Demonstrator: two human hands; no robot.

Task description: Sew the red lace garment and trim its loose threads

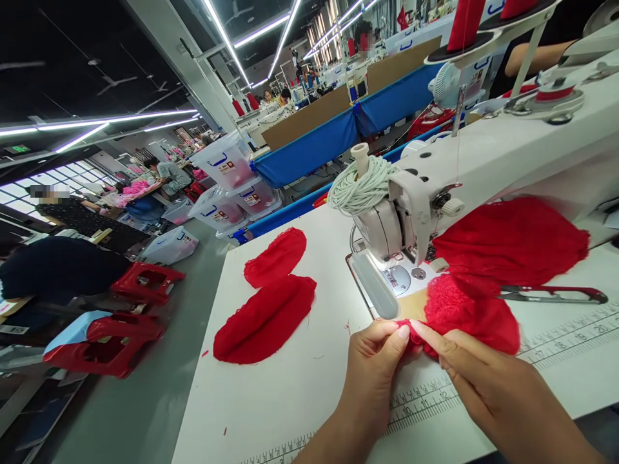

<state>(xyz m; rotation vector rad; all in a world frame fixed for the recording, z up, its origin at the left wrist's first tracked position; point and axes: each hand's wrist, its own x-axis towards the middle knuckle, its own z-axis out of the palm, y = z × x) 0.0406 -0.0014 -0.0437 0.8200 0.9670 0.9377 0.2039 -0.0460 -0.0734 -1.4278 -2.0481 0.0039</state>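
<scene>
My left hand (374,361) and my right hand (476,374) both pinch the near edge of a red lace fabric piece (471,312) lying on the white table just in front of the sewing machine (416,212). The fingertips of the two hands meet at the fabric's left corner. Behind it, under the machine arm, sits a larger heap of red fabric (512,241). Two oval red fabric pieces (265,319) (276,256) lie flat to the left of the machine.
Red-handled scissors (556,294) lie right of the lace piece. A coil of pale cord (360,187) wraps the machine head. A printed ruler (556,341) runs along the table's near edge. Red stools (111,341), plastic bins (227,161) and other workers fill the aisle at left.
</scene>
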